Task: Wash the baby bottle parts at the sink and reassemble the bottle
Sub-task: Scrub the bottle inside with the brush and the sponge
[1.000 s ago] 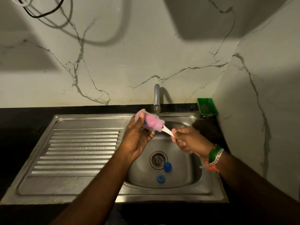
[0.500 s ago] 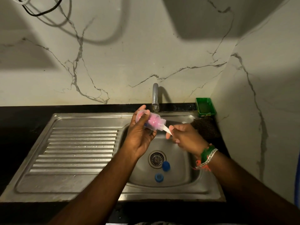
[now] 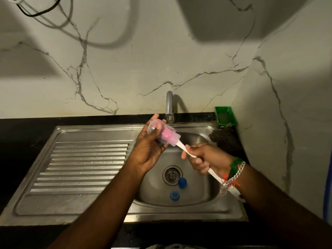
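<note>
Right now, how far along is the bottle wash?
Done: the bottle is taken apart; two blue parts lie in the sink by the drain. In hand: the left hand holds the bottle while the right hand works the pink brush inside it. Left: the blue parts (washed or not, can't tell), then reassembly.

1. A green tray (image 3: 225, 116) sits on the dark counter (image 3: 27, 133) in the back right corner.
2. A dark mesh scrubber (image 3: 224, 139) lies just in front of it.
3. A black cable (image 3: 38, 9) hangs on the marble wall (image 3: 125, 60).
</note>
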